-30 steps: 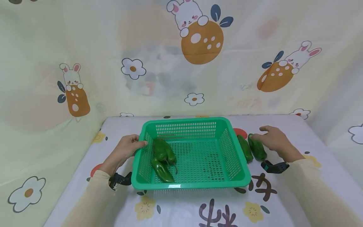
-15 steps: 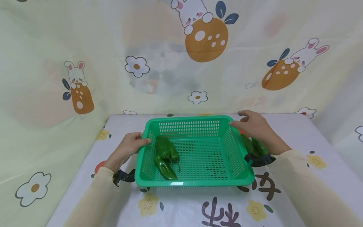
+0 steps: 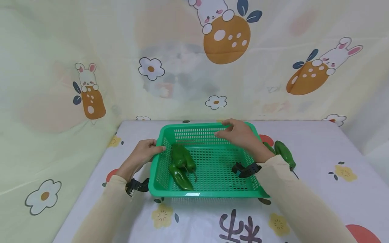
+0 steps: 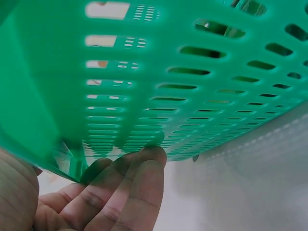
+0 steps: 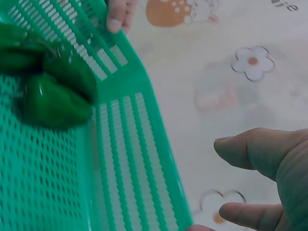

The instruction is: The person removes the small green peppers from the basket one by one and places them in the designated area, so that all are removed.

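Note:
A green slotted plastic basket [image 3: 212, 194] stands in the middle of the table, with green peppers [image 3: 180, 177] lying together along its left side. My left hand [image 3: 142, 153] grips the basket's left rim, thumb over the top. In the left wrist view its fingers [image 4: 139, 192] curl up against the slotted outer wall. Over the back right part of the basket hovers my right hand [image 3: 241, 136]. Its thumb and index finger are apart with nothing between them. The right wrist view shows the thumb [image 5: 236, 149] beyond the basket's rim, away from the peppers.
Outside the basket on the right, a green pepper [image 3: 284, 153] lies on the white patterned tablecloth [image 3: 316, 192]; another pepper [image 3: 268, 147] is mostly hidden behind the right forearm. A printed cloth [image 3: 179, 30] hangs behind the table.
My right hand has left the peppers on the right and moved leftward over the basket's right side, carrying nothing. My left hand keeps its hold on the rim. The head view has shifted slightly.

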The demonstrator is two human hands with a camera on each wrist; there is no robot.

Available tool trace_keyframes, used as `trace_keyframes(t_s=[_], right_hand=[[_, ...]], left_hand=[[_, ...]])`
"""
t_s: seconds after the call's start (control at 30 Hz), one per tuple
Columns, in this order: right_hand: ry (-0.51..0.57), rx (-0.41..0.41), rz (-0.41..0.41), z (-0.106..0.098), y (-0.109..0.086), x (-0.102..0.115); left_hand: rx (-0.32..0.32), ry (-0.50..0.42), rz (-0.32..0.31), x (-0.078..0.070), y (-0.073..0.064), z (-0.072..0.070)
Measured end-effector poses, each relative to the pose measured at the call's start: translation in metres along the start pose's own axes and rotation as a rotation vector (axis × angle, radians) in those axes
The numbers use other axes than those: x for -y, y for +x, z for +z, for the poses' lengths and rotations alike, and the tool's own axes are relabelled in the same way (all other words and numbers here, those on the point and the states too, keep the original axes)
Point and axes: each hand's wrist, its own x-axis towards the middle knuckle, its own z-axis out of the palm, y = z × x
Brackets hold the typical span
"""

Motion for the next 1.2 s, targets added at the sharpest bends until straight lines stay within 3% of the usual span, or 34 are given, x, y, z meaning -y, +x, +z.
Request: trace_keyframes(t_s=[0.43, 0.83, 1.2], right_hand=[[0.068, 0.116, 0.016, 0.056, 0.021, 0.018], [0.079, 0.209, 0.034, 0.090, 0.025, 0.033], [0.067, 0.244, 0.019, 0.114, 0.029, 0.039]], left_hand=[[-0.022, 0.002, 0.002, 0.002, 0.003, 0.002], [-0.019, -0.018, 0.003, 0.002, 0.002, 0.002], [-0.014, -0.034, -0.008, 0.001, 0.002, 0.001]])
